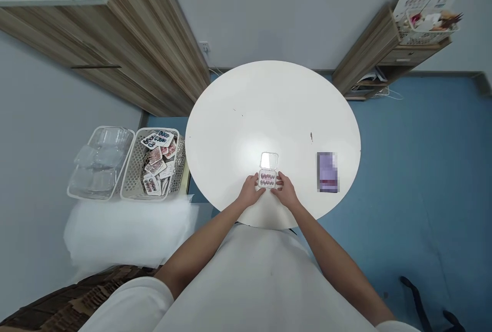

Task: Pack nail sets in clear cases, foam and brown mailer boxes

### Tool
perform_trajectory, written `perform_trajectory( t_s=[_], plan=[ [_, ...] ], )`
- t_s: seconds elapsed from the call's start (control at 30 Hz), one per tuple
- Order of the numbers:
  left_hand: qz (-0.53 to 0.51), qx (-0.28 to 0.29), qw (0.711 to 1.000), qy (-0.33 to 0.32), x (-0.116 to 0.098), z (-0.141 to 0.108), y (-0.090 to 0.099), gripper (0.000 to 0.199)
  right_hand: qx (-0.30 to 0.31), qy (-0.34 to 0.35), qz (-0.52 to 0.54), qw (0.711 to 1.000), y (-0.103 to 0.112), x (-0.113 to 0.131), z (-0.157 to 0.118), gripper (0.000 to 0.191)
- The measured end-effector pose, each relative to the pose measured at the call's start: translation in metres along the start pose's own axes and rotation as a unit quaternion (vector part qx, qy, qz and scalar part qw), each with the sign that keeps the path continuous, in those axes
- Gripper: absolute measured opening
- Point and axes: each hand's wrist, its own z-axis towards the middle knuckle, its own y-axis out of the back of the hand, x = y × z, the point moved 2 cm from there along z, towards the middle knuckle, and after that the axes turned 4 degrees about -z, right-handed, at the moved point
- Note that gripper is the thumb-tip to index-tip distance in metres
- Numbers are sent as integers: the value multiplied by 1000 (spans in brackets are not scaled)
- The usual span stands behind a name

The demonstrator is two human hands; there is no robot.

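Observation:
A small transparent plastic case (268,179) lies near the front edge of the white round table, its hinged lid (269,160) tipped back away from me. Inside sits a card with two rows of pink-purple press-on nails (267,175). My left hand (251,190) grips the case's left side, with the thumb at its near corner. On the opposite side, my right hand (285,190) holds the case the same way, fingers curled along its edge.
A purple, pixelated rectangular item (327,172) lies on the table's right (300,91). To the left, a white basket (125,178) holds many nail cards, beside another basket (71,186) of transparent plastic boxes. Wooden cabinets (154,29) and a shelf unit (369,55) stand beyond.

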Motion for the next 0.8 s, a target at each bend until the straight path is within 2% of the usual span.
perform_trajectory(
  t_s=[0.1, 0.2, 0.4, 0.67, 0.8],
  plan=[
    [-54, -16, 998, 29, -1, 2, 2, 40, -15, -39, 18, 999, -2, 8, 1, 58],
    [-112, -50, 991, 51, -3, -3, 8, 41, -20, -35, 44, 998, 1, 19, -5, 56],
    [-181, -75, 980, 16, -8, -27, 27, 33, -21, -6, 124, 992, 3, 41, -37, 53],
    [-220, -71, 972, -32, -11, -54, 47, 28, -29, 37, 197, 979, -7, 58, -74, 46],
    [-253, -19, 966, -54, -15, -66, 57, 31, -35, 33, 223, 974, -8, 63, -85, 45]
  ],
)
